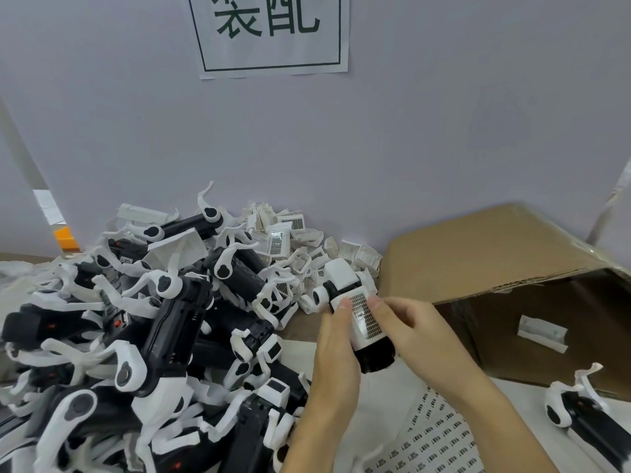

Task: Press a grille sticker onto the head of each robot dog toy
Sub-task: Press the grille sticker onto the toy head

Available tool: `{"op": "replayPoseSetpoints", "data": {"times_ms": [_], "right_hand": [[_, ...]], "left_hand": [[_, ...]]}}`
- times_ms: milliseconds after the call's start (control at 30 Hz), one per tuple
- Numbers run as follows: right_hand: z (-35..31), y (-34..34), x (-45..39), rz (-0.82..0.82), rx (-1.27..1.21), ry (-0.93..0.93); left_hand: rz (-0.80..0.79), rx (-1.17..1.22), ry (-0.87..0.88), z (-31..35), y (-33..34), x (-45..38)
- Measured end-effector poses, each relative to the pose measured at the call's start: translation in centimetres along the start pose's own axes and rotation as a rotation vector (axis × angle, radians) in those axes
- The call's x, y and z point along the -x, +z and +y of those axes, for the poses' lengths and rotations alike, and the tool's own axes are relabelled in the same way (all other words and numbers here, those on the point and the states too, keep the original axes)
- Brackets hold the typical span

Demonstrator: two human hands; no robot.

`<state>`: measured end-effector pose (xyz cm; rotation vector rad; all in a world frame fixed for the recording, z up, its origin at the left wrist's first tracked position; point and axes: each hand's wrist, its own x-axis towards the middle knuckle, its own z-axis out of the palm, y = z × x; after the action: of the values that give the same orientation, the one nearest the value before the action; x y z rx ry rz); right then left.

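Sticker sheet (433, 442) cut off at btm; both hands' grip (333, 349) (415, 327) clasps dog toy (358, 319), thumbs hiding grille sticker (366, 315) edges.

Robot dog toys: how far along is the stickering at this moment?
Done: one dog lies apart at the right, though its head is not readable. In hand: the left hand and right hand hold a toy, fingertips pressing the grille sticker onto its white head. Left: the big pile of dogs at left; sticker sheet in front.
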<state>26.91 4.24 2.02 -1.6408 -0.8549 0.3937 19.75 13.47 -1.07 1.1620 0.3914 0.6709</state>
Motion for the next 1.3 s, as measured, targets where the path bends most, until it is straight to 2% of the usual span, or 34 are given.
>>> {"op": "replayPoseSetpoints", "data": {"times_ms": [133,300,433,733,1033,1100,1167,1300], "right_hand": [[-0.3,0.3,0.2,-0.061,-0.2,0.05],[-0.3,1.2,-0.1,0.066,-0.34,0.033],[-0.4,1.9,-0.1,0.084,-0.34,-0.004],[0.1,2.4,-0.1,0.203,-0.303,0.036],[0.4,1.5,-0.4,0.071,-0.446,0.032],[0.5,1.3,-0.2,-0.009,-0.409,-0.003],[0.6,1.2,-0.1,-0.04,-0.264,-0.045],[0.5,1.5,-0.1,0.06,-0.145,-0.048]], "left_hand": [[-0.035,-0.033,0.022,0.0,-0.3,0.1],[-0.051,-0.095,0.072,0.3,-0.4,-0.1],[-0.014,-0.027,0.159,0.3,-0.4,-0.2],[0.001,0.038,0.161,0.6,-0.7,0.1],[0.026,-0.044,0.188,0.9,-0.3,0.5],[0.077,-0.147,0.241,0.7,-0.3,0.4],[0.129,-0.219,0.269,0.5,-0.5,0.2],[0.098,-0.208,0.223,0.4,-0.6,0.1]]}}
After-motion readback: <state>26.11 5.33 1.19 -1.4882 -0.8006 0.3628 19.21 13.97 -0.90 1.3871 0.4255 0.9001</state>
